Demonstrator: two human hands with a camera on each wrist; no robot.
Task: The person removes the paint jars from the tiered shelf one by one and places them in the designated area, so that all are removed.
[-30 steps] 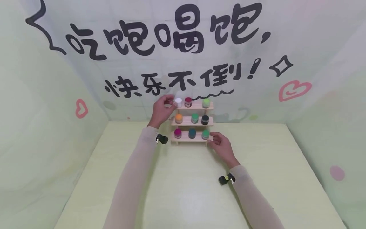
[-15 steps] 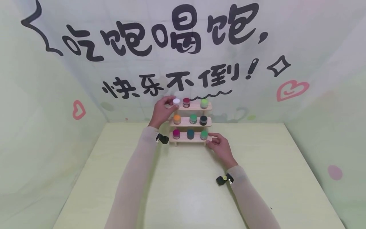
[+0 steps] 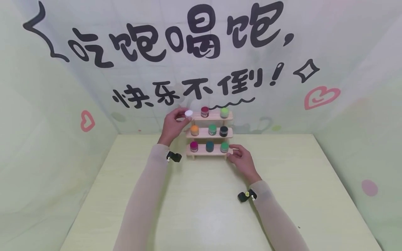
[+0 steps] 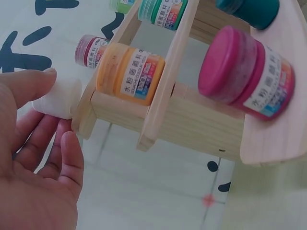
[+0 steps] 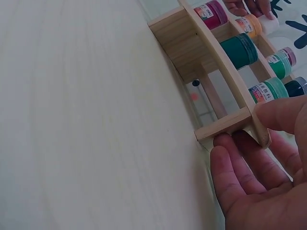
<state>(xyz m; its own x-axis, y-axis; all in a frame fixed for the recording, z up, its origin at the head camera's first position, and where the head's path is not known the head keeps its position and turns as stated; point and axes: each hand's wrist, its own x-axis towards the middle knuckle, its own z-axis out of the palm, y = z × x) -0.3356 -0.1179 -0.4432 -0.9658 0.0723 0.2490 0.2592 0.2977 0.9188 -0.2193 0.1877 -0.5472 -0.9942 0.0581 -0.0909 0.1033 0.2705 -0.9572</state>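
Observation:
A three-tier wooden rack (image 3: 203,132) holds several small paint jars with coloured lids. At the left end of its top shelf, my left hand (image 3: 172,125) pinches a white paint jar (image 4: 66,98) between thumb and fingers. The jar is at or just past the shelf's end; whether it touches the wood I cannot tell. My right hand (image 3: 244,163) grips the right end of the bottom shelf, thumb above and fingers beneath, beside a green jar (image 3: 224,147). On the top shelf stand a dark red jar (image 3: 205,112) and a light green jar (image 3: 224,113).
The middle shelf carries an orange jar (image 4: 129,74), a green jar (image 3: 212,130) and a black jar (image 3: 223,131). Below are a magenta jar (image 4: 247,72) and a teal jar (image 5: 240,51). A cloth backdrop (image 3: 270,101) with lettering hangs behind the pale table (image 3: 194,202).
My left hand has moved left with the white jar, away from its place beside the dark red jar. The right hand stays at the rack's lower right end.

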